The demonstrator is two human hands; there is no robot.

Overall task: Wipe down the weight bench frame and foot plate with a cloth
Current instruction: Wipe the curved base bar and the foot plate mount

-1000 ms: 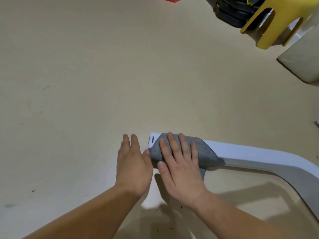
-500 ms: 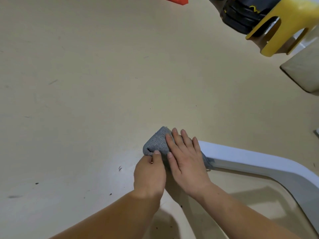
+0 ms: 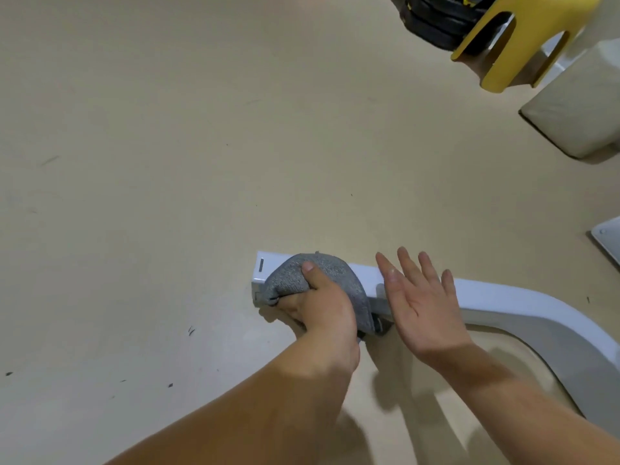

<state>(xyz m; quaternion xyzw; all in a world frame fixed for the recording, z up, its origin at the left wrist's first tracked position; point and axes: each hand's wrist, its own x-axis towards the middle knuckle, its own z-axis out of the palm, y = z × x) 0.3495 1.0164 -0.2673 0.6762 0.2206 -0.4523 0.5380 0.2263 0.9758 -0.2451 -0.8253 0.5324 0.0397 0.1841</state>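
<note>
Beyond the white frame (image 3: pixel 503 300), a yellow stool (image 3: pixel 523 38) stands over black weight plates (image 3: pixel 436 25). The grey cloth (image 3: pixel 322 273) drapes the frame's left end, bunched in the left hand (image 3: pixel 322 307), thumb on top, fingers curled beneath. The right hand (image 3: pixel 419 297), earlier pressing the cloth, is now off it, over the frame with fingers spread.

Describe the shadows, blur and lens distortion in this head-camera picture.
Head view: soft shadows of the left hand and right hand fall on the floor toward the viewer, so light likely comes from ahead; the white frame shades the floor inside its curve; the yellow stool looks stretched at the corner; no strong blur: the grey cloth shows its weave.
</note>
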